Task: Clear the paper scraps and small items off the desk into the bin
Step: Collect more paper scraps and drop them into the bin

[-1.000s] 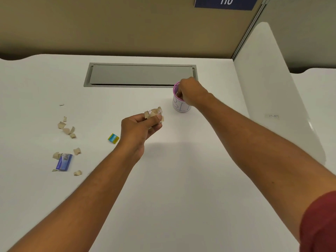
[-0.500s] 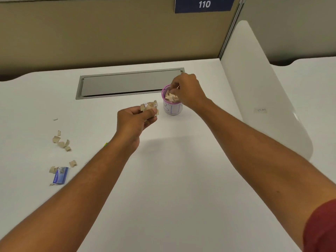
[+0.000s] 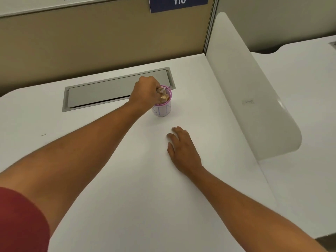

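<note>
A small white bin with a purple rim stands on the white desk, just in front of the grey cable hatch. Tan paper scraps fill its top. My left hand is over the bin's mouth with its fingers closed on a bunch of those scraps, pressing them at the rim. My right hand lies flat on the desk below and to the right of the bin, fingers spread, holding nothing. The scraps and small items at the desk's left are out of view.
A grey cable hatch is set into the desk behind the bin. A white curved divider stands along the desk's right side. A tan partition wall with a blue sign reading 110 rises behind. A tiny dark speck lies far left.
My left hand carried its scraps from mid-desk to the bin's mouth. My right hand left the bin and came down flat on the desk. The view swung right, hiding the left scraps.
</note>
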Demonstrator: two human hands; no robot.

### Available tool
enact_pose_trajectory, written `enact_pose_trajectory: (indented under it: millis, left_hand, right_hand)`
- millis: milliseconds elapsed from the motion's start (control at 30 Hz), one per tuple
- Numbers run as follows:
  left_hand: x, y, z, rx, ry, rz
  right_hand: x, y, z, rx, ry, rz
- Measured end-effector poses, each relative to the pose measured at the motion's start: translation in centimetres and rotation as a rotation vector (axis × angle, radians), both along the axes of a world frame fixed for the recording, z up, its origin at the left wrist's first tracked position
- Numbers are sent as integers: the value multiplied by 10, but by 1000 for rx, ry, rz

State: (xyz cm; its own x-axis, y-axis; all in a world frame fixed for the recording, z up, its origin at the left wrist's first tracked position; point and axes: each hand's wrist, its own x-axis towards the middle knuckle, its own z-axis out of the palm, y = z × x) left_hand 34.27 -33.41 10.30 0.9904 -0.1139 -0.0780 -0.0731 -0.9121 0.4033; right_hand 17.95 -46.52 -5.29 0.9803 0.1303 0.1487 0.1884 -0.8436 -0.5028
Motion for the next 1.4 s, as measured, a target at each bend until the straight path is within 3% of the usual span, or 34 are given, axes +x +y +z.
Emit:
enact_pose_trajectory:
  millis: [333,633,800,967,1133,1267,1400]
  left_hand:
    - [16,8,12,49,23,-130]
    - [17,-11,-21,324,42,-283]
    - [20,-15,-28,348,90,-293]
    - [20,-11,-18,261,75,-287]
    - [2,19,8,52,-107,-261]
    - [-43,71,13,-254,-205,-90]
    - [-113,146,-15,-402,-147,91]
  right_hand:
    - [4,1,-8,-55,-52,-9]
    - [3,2,-9,-68,-57,-18]
    - [3,2,-8,-56,-42,-19]
    - [3,1,-4,-68,-33,-15]
    - [2,0,0,-92,-61,-11]
    - [0,1,5,-103,-65,-12]
    - [-3,6,10,-130,-88,-6]
